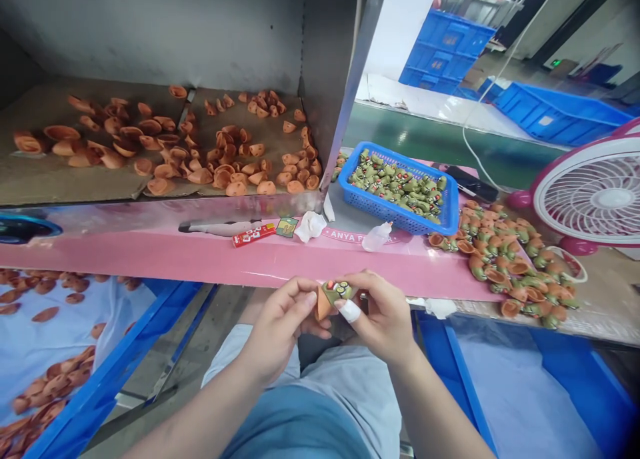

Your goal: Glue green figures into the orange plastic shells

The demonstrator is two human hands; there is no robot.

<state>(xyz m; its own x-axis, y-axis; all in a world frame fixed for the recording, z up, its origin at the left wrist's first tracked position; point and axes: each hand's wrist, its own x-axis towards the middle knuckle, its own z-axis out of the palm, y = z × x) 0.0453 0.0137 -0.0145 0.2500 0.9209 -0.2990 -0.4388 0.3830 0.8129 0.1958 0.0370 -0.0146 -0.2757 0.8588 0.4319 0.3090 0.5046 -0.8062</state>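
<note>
Orange-and-green moulded figure [333, 295] sits pinched between the left hand [280, 329] and right hand [380, 312], just below the pink bench edge [200, 259], both fingers gripping it (one finger [349, 310] taped). It looks light and slightly rubbery, best held by its orange cone.

The left hand [277, 329] and right hand [380, 319] come close together — fingers [295, 295] curled inward, one right finger [349, 310] wrapped in white.

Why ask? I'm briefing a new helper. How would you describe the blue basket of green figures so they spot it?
Find the pink bench under a metal shelf of orange pieces. Right of the shelf's upright sits a blue mesh basket. Small green figures fill it, unlike the loose orange-and-green pieces spilled beside it.
</note>
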